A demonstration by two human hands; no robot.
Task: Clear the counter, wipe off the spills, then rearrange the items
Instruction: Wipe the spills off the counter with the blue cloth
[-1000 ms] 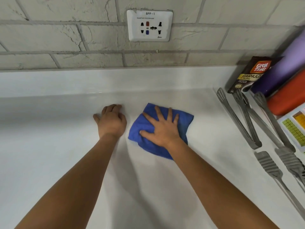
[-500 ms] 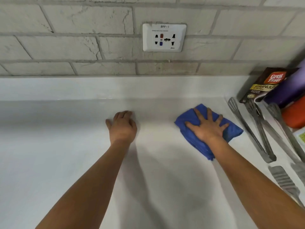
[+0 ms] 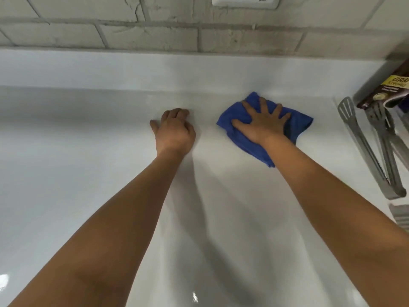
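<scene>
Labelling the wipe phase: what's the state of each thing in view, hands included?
blue cloth, bunched, lying on the counter under the right hand
right hand, fingers spread, pressing the cloth
left hand, fingers curled, resting on the counter, holding nothing
counter, glossy; wet or dry cannot be told
tongs, lying on the counter, untouched
coffee pack, by the wall, partly out of frame

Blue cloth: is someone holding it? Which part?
Nothing grips it. The right hand presses flat on the middle of the blue cloth, fingers spread. The left hand rests on the counter, fingers curled, holding nothing.
</scene>
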